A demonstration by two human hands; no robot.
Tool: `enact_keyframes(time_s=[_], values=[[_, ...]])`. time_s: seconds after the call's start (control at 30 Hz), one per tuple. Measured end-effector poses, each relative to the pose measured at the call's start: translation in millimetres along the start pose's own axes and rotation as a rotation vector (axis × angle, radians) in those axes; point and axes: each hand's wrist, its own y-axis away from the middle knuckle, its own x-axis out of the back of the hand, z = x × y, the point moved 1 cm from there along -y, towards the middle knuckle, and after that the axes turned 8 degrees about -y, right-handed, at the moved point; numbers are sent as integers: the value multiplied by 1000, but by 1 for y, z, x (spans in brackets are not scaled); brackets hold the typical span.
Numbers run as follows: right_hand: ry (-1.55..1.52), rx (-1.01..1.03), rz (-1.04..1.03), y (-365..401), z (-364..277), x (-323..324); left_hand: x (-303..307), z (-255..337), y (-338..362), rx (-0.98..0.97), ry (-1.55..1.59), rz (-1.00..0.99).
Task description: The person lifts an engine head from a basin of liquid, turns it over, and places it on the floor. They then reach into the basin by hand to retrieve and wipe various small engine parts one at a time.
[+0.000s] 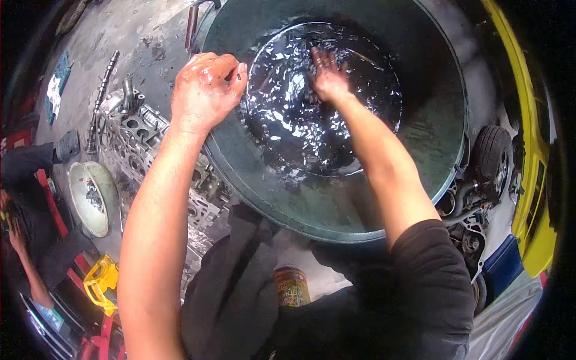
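Note:
A large dark green tub [282, 210] stands in front of me, with dark, rippling liquid [300, 120] in its bottom. My left hand [207, 87], wet and stained, is closed in a fist over the tub's left rim. Whatever its curled fingers may hold is hidden. Inside the tub, my right hand [329, 75] is at the liquid's surface, fingers stretched out and slightly blurred, with nothing visible in them. Glints and ripples cover the liquid around it, so anything beneath cannot be made out.
Left of the tub lie a metal cylinder head [138, 135] and a camshaft [103, 90]. A pale basin [108, 198] holds small metal parts. Another person's arm [27, 258] shows at far left, near a yellow plastic piece [102, 282]. A can [292, 287] stands below; a wheel [493, 159] is right.

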Motion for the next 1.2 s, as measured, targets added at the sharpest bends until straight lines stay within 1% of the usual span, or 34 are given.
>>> enact_keyframes(time_s=[0.07, 0.17, 0.2, 0.23, 0.27, 0.33, 0.37, 0.4, 0.47, 0.53, 0.57, 0.6, 0.67, 0.73, 0.8, 0.83, 0.87, 0.93, 0.97, 1.0, 1.07, 1.1, 1.13, 1.2], values=[[49, -102, 25, -13, 10, 5, 0, -1, -1, -5, -3, -9], [-169, -62, 381, -11, 52, -44, 0, -6, 1, -18, 7, -1], [533, -110, 21, 17, 36, -17, -1, -7, -1, -32, 17, 13], [541, -116, 71, 31, 48, -33, 0, -7, -2, -33, 34, 8], [547, -130, 113, 49, 62, -50, -1, -5, -1, -34, 32, 5], [483, -45, -75, 90, 69, -42, 1, -2, -2, -39, 17, 10], [95, -67, -100, 120, 53, -9, 2, -1, -3, -34, 5, -3], [146, -36, -53, 125, 72, -45, 3, 1, -3, -34, -6, -7], [106, 105, -145, 149, 61, -51, 4, 3, -3, -30, -32, -11], [15, 161, -184, 163, 25, -33, 4, 5, -4, -35, -32, -7], [75, 211, -132, 158, 18, -39, 4, 4, -2, -33, -38, -10], [67, 305, 57, 141, 29, -73, 4, 4, 0, -30, -44, -6], [-97, 152, -118, 113, -2, -27, 4, 6, 0, -25, -58, -5], [25, 94, 2, 66, 9, -44, 0, 6, 3, -14, -35, -23], [89, -36, -125, 7, 18, -32, 1, 2, 1, -14, -30, -15], [-70, -92, -149, -25, 29, -24, -1, 0, 0, -37, 6, 19], [-226, -143, -176, -44, 37, -17, -1, -3, -1, -56, 0, 10], [-246, -178, -118, -43, 33, 1, 0, -6, -5, -78, -6, -1], [-265, -164, -125, -42, 36, -5, 1, -6, -5, -83, -16, 21], [-52, -29, -132, -44, 52, -39, 2, -7, -5, -78, -16, 20], [77, -17, -113, 12, 33, -45, 0, -6, -5, -94, 2, 23], [187, 15, -219, 41, 17, -35, 0, -5, -5, -103, 39, 42], [293, 46, -329, 72, 5, -25, 2, -3, -5, -97, 25, 13], [21, 209, -224, 125, 7, -41, 7, 0, -5, -90, -13, -37]])
